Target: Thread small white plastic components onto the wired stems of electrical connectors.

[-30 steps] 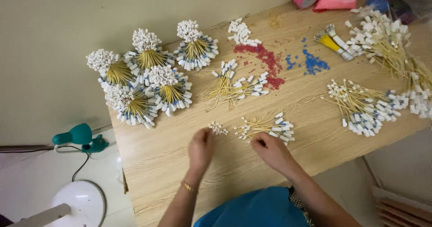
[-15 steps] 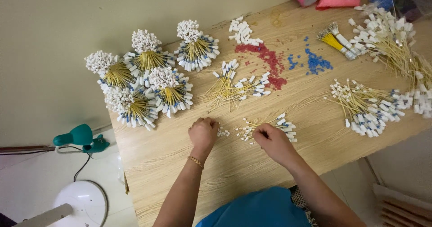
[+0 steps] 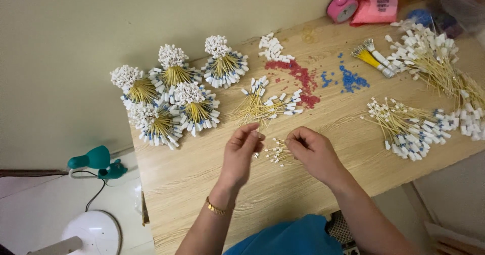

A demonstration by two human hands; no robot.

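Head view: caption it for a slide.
Two hands, left hand and right hand, gather small yellow-stemmed white-tipped pieces on a wooden table.

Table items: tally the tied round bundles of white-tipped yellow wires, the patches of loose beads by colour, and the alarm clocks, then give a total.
Tied round bundles of white-tipped yellow wires: 5
Red bead patches: 1
Blue bead patches: 1
Pink alarm clocks: 1
Total: 8
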